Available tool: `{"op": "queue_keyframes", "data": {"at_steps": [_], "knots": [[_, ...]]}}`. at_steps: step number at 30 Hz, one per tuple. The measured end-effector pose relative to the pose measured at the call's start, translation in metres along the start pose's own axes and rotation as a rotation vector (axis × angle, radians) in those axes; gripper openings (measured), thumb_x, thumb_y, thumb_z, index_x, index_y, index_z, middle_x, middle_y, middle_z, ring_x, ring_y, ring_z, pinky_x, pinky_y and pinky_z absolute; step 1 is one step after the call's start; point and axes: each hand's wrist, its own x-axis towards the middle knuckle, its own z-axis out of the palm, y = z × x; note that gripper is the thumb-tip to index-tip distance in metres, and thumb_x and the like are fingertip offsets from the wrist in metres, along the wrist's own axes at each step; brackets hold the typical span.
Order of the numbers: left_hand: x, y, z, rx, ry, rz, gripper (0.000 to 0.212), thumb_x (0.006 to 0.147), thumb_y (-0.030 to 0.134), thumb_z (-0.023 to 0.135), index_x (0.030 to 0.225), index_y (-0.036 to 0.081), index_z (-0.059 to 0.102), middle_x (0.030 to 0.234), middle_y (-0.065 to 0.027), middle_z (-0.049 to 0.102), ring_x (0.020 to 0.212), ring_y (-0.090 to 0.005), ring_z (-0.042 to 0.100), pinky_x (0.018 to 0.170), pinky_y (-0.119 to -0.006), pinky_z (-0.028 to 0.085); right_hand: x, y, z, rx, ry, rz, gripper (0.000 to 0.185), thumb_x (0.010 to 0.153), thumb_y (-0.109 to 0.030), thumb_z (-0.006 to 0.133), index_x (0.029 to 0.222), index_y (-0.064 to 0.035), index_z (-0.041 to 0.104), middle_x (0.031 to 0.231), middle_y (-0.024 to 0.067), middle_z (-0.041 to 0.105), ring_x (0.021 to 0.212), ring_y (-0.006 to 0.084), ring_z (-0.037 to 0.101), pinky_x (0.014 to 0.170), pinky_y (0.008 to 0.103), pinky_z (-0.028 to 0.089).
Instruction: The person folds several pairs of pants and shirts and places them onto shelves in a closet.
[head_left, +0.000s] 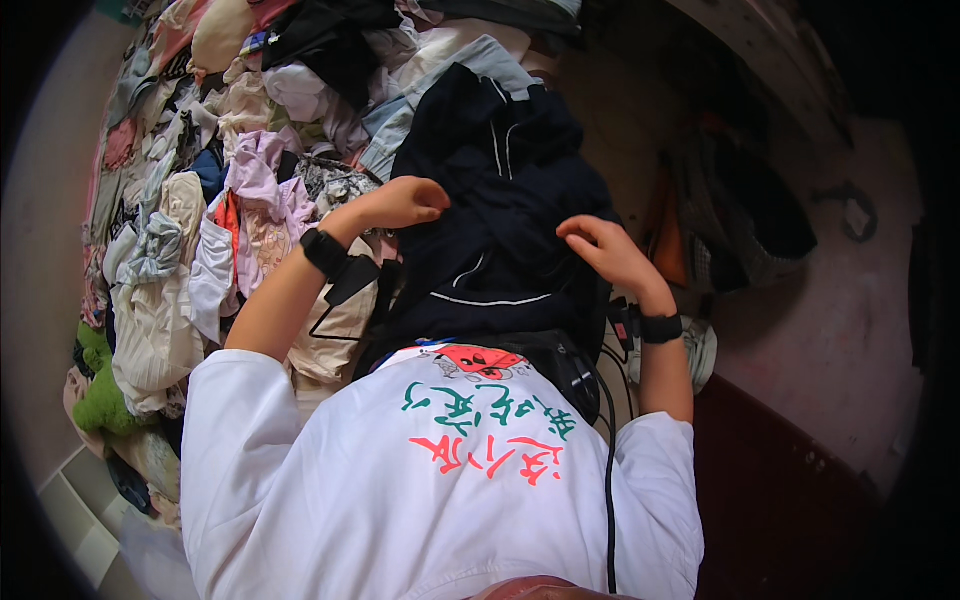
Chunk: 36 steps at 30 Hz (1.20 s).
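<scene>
A dark navy garment with thin white piping (517, 202) lies spread out in front of me, reaching from my waist up towards the top of the view. My left hand (416, 202) is over its left edge, with the fingers curved and no item seen in them. Over the right part of the garment is my right hand (600, 244), its thumb and fingers slightly apart and nothing between them. Whether either hand touches the cloth I cannot tell. Each wrist wears a black band with a small device on it.
A large heap of mixed clothes (180, 292) fills the left side, with a green plush item (109, 390) at its lower edge. A dark bag (750, 217) stands at the right. A black cable (611, 480) runs down my white T-shirt (420, 517).
</scene>
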Motion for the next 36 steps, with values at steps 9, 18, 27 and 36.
{"op": "queue_keyframes", "data": {"at_steps": [9, 18, 27, 36], "knots": [[0.031, 0.015, 0.090, 0.416, 0.309, 0.132, 0.059, 0.068, 0.029, 0.072, 0.109, -0.003, 0.045, 0.100, -0.0225, 0.052, 0.096, -0.0360, 0.051, 0.083, -0.035, 0.043, 0.037, -0.004, 0.062, -0.640, 0.272, -0.020, 0.058, 0.066, -0.021, 0.073, 0.113, 0.0004, 0.045, 0.111, 0.0165, 0.041, 0.087, 0.0344, 0.055, 0.070, 0.0374, 0.049], [0.010, -0.006, 0.063, -0.227, 0.588, 0.038, 0.019, 0.083, 0.018, 0.055, 0.088, 0.000, 0.058, 0.078, -0.0074, 0.060, 0.071, -0.0173, 0.056, 0.066, -0.029, 0.044, -0.058, 0.045, 0.005, 0.578, 0.573, 0.096, 0.026, 0.082, -0.006, 0.053, 0.107, 0.0003, 0.050, 0.094, 0.0063, 0.057, 0.083, 0.0118, 0.056, 0.075, 0.0229, 0.044], [-0.116, -0.092, 0.003, -1.625, 0.835, 0.328, 0.033, 0.089, 0.022, 0.044, 0.112, -0.001, 0.052, 0.109, -0.0147, 0.058, 0.101, -0.0264, 0.055, 0.094, -0.038, 0.040, -0.107, 0.158, -0.022, 1.633, 0.719, 0.173, 0.042, 0.074, 0.003, 0.043, 0.116, 0.0039, 0.045, 0.119, 0.0148, 0.048, 0.111, 0.0271, 0.044, 0.099, 0.0385, 0.032], [-0.204, -0.177, -0.003, -1.535, 0.732, 0.295, 0.019, 0.085, 0.012, 0.053, 0.101, 0.002, 0.056, 0.091, -0.0093, 0.062, 0.088, -0.0223, 0.059, 0.084, -0.035, 0.045, -0.055, 0.070, -0.048, 1.347, 0.552, -0.190, 0.035, 0.078, -0.002, 0.041, 0.112, -0.0010, 0.050, 0.110, 0.0107, 0.055, 0.105, 0.0239, 0.050, 0.093, 0.0370, 0.038]]}}
